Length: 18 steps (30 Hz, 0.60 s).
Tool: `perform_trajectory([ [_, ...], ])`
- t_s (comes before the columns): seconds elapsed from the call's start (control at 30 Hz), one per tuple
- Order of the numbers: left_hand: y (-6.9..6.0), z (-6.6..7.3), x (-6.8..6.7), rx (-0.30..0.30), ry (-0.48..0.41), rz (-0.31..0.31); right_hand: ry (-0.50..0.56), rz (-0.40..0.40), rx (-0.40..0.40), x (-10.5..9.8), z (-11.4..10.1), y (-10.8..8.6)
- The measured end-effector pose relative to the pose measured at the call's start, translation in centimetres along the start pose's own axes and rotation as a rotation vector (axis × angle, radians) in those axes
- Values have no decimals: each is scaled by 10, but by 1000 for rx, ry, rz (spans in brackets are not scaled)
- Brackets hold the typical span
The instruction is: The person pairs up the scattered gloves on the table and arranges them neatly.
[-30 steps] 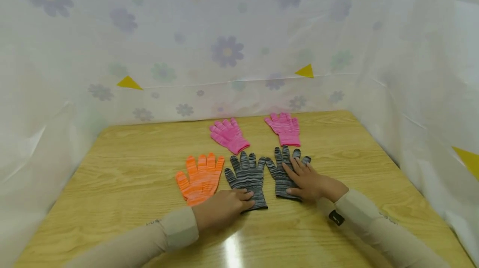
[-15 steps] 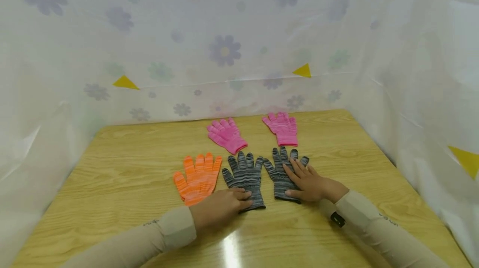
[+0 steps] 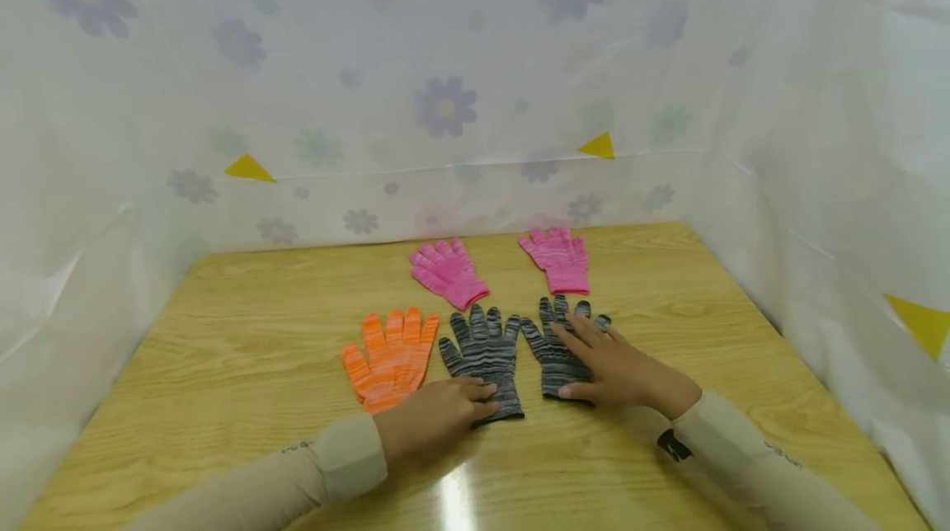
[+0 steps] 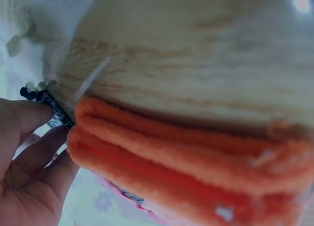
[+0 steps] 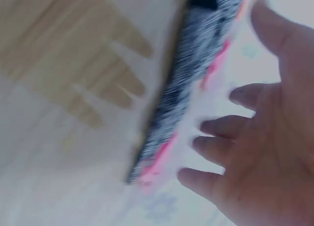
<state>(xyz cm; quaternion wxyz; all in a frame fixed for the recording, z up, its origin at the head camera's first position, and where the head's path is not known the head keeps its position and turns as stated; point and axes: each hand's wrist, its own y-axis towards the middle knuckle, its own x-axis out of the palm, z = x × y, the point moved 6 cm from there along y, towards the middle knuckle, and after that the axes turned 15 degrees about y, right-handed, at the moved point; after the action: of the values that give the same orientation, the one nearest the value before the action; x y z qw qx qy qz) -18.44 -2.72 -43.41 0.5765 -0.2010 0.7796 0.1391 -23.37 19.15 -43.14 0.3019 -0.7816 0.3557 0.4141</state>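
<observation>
Resting on the near part of the left gray glove (image 3: pixel 482 350), the left hand (image 3: pixel 434 415) has its fingers loosely extended over the knit rather than wrapped round it. The right hand (image 3: pixel 623 370) lies over the right gray glove (image 3: pixel 552 362), fingers spread wide and holding nothing; whether its fingertips press the glove, I cannot tell from the blurred right wrist view. Both gray gloves lie flat, long axis running near to far, cuffs on the near side and fingers on the far side. Each hand is nearer to its own glove: the left comes in from the near left, the right from the right. The two gloves are side by side, just beside each other at the facing fingers. Left of them is an orange glove (image 3: pixel 393 362), its near end partly hidden by the left hand. Farther away are the left pink glove (image 3: pixel 449 271) and the right pink glove (image 3: pixel 562 259), well apart. No container is in view; all five gloves lie directly on the counter (image 3: pixel 252 341).
</observation>
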Motion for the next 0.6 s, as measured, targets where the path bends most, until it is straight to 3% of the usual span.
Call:
perform_trajectory([
  [0.13, -1, 1, 1, 4, -9, 7, -135, 74, -105, 0, -22, -10],
  [0.27, -1, 1, 1, 4, -8, 27, -167, 68, -169, 6, -35, -15],
  [0.47, -1, -1, -1, -20, -26, 53, -207, 85, -192, 11, -39, -14],
  [0.6, -1, -1, -3, -32, -43, 85, -344, 96, -218, 17, -45, -11],
])
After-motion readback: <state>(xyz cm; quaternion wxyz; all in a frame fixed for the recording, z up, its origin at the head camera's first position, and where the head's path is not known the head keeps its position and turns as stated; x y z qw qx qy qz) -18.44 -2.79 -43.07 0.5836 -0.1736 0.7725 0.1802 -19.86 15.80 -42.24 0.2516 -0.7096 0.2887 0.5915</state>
